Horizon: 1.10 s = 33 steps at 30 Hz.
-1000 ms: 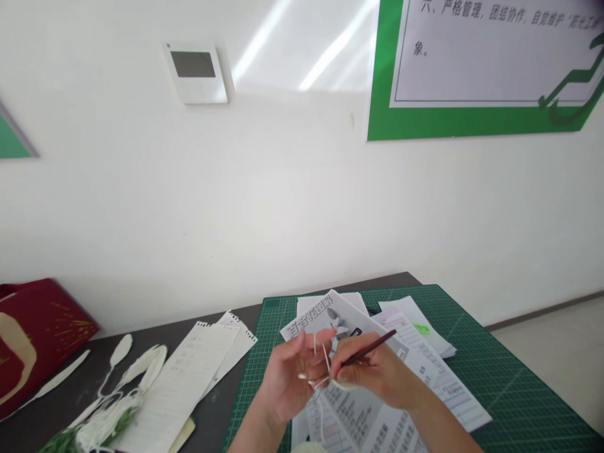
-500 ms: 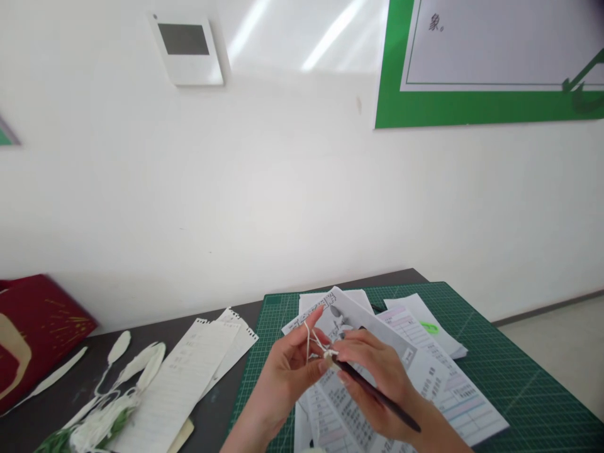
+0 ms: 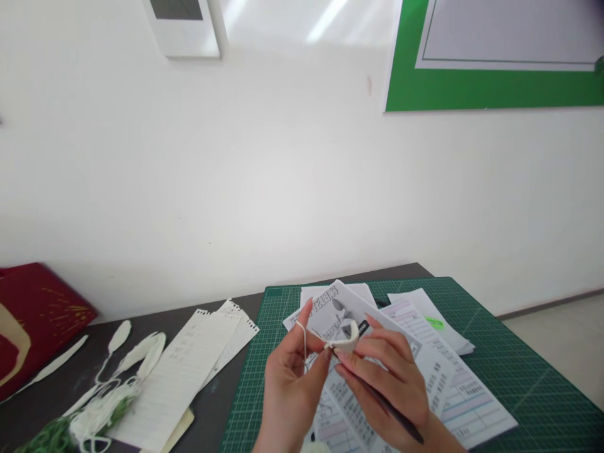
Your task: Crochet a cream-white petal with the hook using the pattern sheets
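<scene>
My left hand (image 3: 293,385) pinches the end of a small white crochet piece (image 3: 350,343) between thumb and finger. White yarn (image 3: 304,343) loops over its raised index finger. In my right hand (image 3: 394,374) is a dark crochet hook (image 3: 389,408), gripped like a pen, its handle slanting down to the right. The hook's tip meets the work at the left fingertips and is too small to make out. The curled white piece stands up between both hands, over the printed sheets (image 3: 330,308).
A green cutting mat (image 3: 500,352) lies beneath the sheets, with a bright green clip (image 3: 435,323) on the papers. To the left are notebook pages (image 3: 182,371), white crocheted petals (image 3: 141,355), white and green yarn (image 3: 92,418) and a red bag (image 3: 42,308). A wall stands behind.
The hook has swung from pointing up right to slanting down right, its tip now at the left fingertips. The white piece has come up into view between the hands. The camera has tilted down.
</scene>
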Available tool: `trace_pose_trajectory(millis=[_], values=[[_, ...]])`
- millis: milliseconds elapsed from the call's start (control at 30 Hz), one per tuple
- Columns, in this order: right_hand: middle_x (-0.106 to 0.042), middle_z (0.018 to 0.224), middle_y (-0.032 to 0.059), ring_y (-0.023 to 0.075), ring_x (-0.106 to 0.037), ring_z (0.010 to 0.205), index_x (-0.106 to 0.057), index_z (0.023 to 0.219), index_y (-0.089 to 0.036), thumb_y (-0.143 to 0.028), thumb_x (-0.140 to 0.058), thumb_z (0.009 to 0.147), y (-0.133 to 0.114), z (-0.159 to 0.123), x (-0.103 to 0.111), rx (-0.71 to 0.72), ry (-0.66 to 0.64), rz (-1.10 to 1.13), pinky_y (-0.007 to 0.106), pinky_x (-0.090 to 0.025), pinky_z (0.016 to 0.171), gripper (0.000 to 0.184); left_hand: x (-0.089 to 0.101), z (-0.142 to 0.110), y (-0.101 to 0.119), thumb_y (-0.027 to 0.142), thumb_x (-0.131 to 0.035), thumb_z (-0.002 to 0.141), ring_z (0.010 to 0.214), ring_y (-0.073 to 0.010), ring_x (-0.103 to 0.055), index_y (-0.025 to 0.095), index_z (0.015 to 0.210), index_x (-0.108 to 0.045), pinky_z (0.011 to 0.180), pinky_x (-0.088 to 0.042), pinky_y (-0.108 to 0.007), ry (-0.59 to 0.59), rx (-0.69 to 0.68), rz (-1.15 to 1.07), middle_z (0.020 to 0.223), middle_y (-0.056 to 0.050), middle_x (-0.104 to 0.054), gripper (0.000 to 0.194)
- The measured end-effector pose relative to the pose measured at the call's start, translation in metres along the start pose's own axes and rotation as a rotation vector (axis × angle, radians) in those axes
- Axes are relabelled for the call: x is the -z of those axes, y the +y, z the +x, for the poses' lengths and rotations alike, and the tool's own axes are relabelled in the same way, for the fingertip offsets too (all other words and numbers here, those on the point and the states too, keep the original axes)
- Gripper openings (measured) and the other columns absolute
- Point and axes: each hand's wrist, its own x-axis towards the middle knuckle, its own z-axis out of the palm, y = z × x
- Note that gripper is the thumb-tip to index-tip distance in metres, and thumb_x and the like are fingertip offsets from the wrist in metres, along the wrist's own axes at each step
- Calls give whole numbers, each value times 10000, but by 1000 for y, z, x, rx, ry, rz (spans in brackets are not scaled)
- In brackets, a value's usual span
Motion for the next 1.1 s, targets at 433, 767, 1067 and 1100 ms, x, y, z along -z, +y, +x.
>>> trace_pose_trajectory(millis=[433, 767, 1067, 1100], values=[[-786, 899, 22, 153, -694, 722, -692, 1004, -185, -112, -561, 873, -3, -11, 18, 290, -182, -269, 356, -454, 1060, 199, -4, -5, -11, 245, -834, 600, 671, -150, -589, 263, 1284, -577, 803, -492, -311, 60, 59, -242, 675, 37, -563, 731], [-776, 825, 49, 157, -696, 673, -659, 1038, -145, -47, -589, 813, -4, -6, 7, 109, -26, 10, 366, -566, 868, 256, -6, -5, -19, 150, -721, 727, 752, -160, -628, 211, 1122, -670, 896, -473, -330, 64, -385, -34, 709, 13, -648, 403], [-757, 827, 54, 182, -706, 755, -630, 1039, -163, 36, -594, 772, -3, -7, 19, -42, -97, 172, 366, -573, 825, 335, 6, 6, -16, 145, -724, 724, 784, -158, -618, 201, 712, -640, 975, -399, -376, 10, -300, 7, 698, 18, -621, 102], [-754, 832, 59, 187, -704, 776, -629, 1031, -158, 41, -599, 764, -2, -7, 20, -53, -110, 184, 368, -568, 827, 334, 6, 6, -15, 148, -729, 718, 773, -156, -613, 198, 688, -628, 985, -386, -383, -3, -283, 9, 691, 18, -620, 117]])
